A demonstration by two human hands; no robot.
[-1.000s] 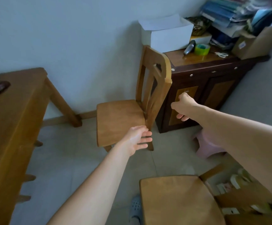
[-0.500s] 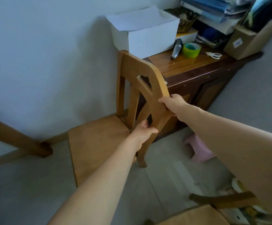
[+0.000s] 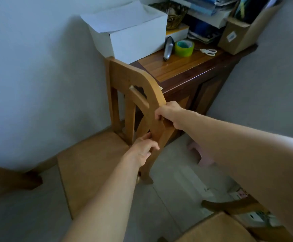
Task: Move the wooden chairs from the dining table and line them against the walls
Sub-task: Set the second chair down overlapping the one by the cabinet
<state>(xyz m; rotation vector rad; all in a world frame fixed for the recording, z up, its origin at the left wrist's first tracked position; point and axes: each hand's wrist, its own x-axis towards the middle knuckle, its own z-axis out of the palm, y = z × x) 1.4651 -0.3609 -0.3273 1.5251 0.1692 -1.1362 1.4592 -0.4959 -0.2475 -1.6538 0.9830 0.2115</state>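
Firstly, writing: the cardboard box (image 3: 236, 39) on the cabinet has a small white label, but its text is too small to read; no brand can be read anywhere.
Chair look: the wooden chair (image 3: 96, 165) is light brown, with a flat plain seat, a curved top rail with a cut-out opening, and slats in the back.
Chair place: it stands on the tiled floor (image 3: 177, 186), close beside the pale wall (image 3: 37, 75) and just beside the dark wooden cabinet (image 3: 191, 74).
Chair direction: the backrest is toward the cabinet and the seat points away from it, along the wall, toward the lower left; the backrest runs upright.
Right hand: the right hand (image 3: 170, 115) has its grip closed around the near side post of the backrest.
Left hand: the left hand (image 3: 142, 151) is lower on the same post, near the seat, fingers wrapped around it.
Tabletop of cabinet: a white box (image 3: 130, 35), a green tape roll (image 3: 184, 48) and scissors (image 3: 209, 51) lie on it.
Second chair: part of another wooden chair (image 3: 217, 229) is at the lower right edge.
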